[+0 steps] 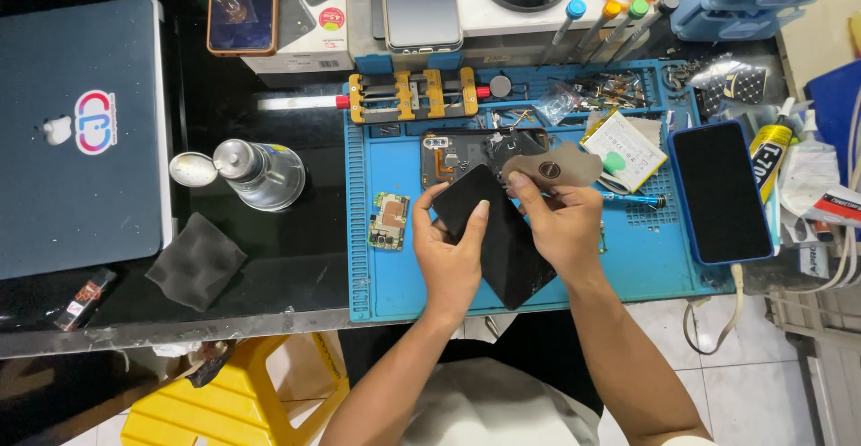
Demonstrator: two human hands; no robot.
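- Head view: black panel (502, 240) held tilted over the blue mat (395, 293), both hands on it.
- Left hand (448, 253) closed on the panel's left edge, thumb on top.
- Right hand (560, 226) grips the panel's right side; its fingertips also pinch a thin grey-brown sheet (552, 170) at the top, lifted partly off.
- Step, as I judge it: peeling the sheet from the panel. Going on calls for a steady left hold and a slow, even pull so the sheet doesn't tear.
- Opened phone (475, 152) lies just behind the panel on the mat.
- Small circuit board (388, 222) left of the hands.
- Battery (625, 148) and dark phone (720, 190) to the right.
- Metal bottle (260, 174) and laptop (81, 132) off the mat, left.
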